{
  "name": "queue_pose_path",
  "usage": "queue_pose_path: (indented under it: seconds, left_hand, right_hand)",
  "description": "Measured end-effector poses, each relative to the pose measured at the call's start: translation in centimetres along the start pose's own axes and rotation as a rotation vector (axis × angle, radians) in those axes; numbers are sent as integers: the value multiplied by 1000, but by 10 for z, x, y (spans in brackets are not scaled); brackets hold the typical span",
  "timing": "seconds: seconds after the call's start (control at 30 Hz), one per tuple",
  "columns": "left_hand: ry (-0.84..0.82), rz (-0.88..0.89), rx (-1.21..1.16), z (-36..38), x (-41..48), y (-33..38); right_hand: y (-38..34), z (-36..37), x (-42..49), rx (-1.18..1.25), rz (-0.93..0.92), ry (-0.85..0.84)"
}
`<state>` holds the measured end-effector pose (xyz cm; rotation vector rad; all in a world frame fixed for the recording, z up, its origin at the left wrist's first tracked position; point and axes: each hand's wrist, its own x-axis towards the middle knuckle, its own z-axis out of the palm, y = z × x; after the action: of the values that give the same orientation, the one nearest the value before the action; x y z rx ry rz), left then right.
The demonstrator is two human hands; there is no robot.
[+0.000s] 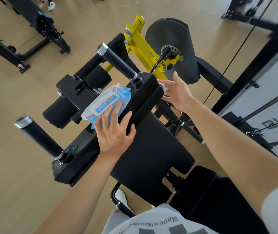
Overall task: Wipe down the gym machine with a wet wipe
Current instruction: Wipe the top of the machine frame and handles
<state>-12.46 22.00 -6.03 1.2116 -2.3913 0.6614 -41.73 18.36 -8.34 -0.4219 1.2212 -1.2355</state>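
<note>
A black gym machine fills the middle of the head view, with a padded back rest (150, 154) and a black top bar (145, 92). A blue and white pack of wet wipes (108, 100) lies on that bar. My left hand (114, 130) rests on the pack with straight fingers, its thumb over the pad's top edge. My right hand (177, 92) presses a white wet wipe (163, 86) against the bar's right end; only a corner of the wipe shows under the palm.
Two black handle grips (118, 61) (40, 137) stick out from the bar. A yellow lever arm (143, 48) and a black cam plate (173, 36) lie beyond. Another machine's frame (16, 56) stands at the far left, a cable rack (260, 53) at the right. Someone's shoes (50, 4) show at top.
</note>
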Motion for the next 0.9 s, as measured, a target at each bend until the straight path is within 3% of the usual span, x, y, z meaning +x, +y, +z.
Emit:
queue_pose_path:
  seconds: [0.17,0.4,0.57,0.7,0.9]
  left_hand:
    - [10,-2,-7,0,0,1]
    - [-20,0,-23,-2,0,1]
    - [-79,26,-133,-8,-2,-7]
    - [-34,65,-274,-24,-18,-21]
    - [19,-101,-287,-55,-72,-51]
  right_hand:
    - [8,17,2,10,57,-6]
    - [49,26,-40,385,128,50]
    - [81,56,-78,519,238,-4]
    - [100,71,-99,575,308,-44]
    - [101,69,-108,672,234,3]
